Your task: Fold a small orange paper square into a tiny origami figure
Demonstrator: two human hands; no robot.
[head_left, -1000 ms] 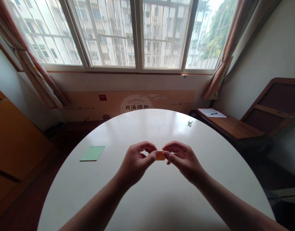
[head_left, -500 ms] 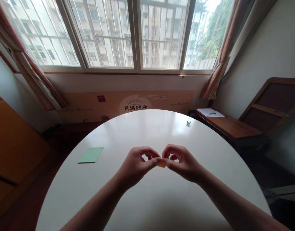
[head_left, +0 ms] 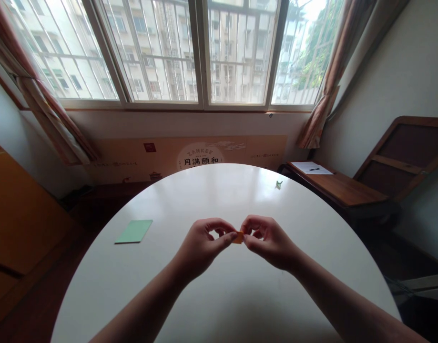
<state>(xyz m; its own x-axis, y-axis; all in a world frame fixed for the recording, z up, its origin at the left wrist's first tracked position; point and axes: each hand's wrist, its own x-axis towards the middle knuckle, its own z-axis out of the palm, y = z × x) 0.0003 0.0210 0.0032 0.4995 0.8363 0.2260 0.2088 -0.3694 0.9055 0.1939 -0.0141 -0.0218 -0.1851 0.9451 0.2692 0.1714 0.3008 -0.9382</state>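
White table (head_left: 211, 286) below window (head_left: 204, 57), seen via my head cam. L hand (head_left: 208, 245) and R hand (head_left: 267, 243), above table's middle, pinch small orange paper (head_left: 238, 237) betw. thumbs & curled fingers. Green sheet (head_left: 134, 231) on table's L side; tiny green folded piece (head_left: 279, 184) near its far R edge.

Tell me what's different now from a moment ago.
The left hand and right hand have drawn their fingertips closer together on the small orange piece, which both still hold. The green square and small green object stayed put on the table.
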